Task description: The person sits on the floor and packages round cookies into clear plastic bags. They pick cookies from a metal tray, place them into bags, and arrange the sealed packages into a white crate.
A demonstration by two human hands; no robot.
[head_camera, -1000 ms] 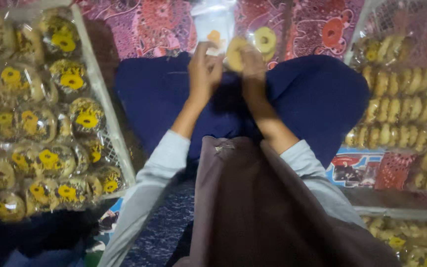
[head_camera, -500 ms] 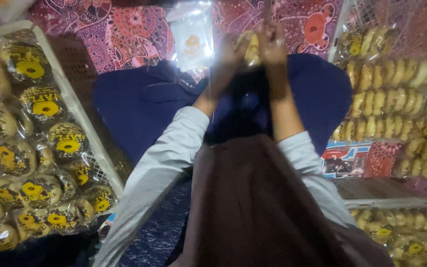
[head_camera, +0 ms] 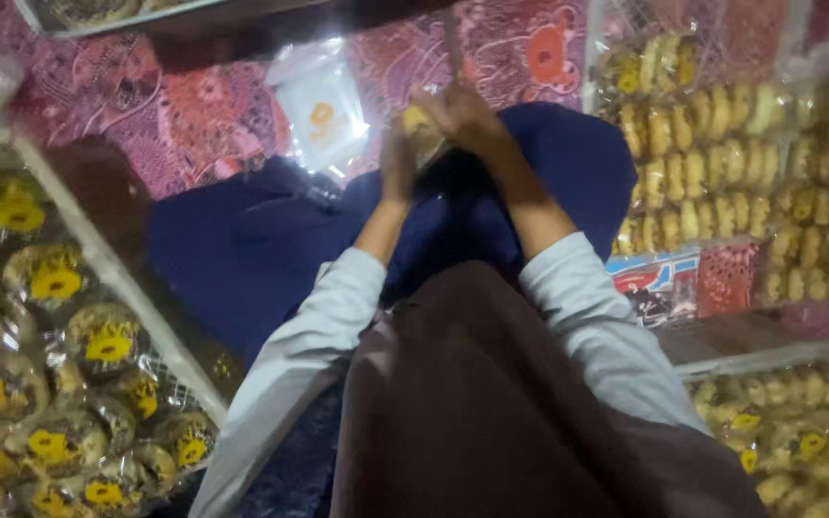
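My left hand point(head_camera: 397, 165) and my right hand point(head_camera: 464, 117) meet over my lap, above the dark blue cloth point(head_camera: 242, 259) covering my legs. Between them is a small yellow pastry in a clear wrapper point(head_camera: 418, 125); both hands pinch it. The image is blurred, so the fingers' exact hold is hard to make out. A stack of clear empty bags point(head_camera: 323, 110) with a yellow print lies on the patterned mat just left of my hands.
A wire tray of wrapped pastries with yellow flower labels point(head_camera: 59, 364) lies on the left. Trays of unwrapped yellow pastries point(head_camera: 722, 163) lie on the right, another tray point(head_camera: 789, 432) at lower right. A red patterned mat point(head_camera: 175, 115) covers the floor.
The view has shifted, so my hands sit lower and more central in the picture. They stay together on the wrapped pastry, and the stack of bags now shows to their left.
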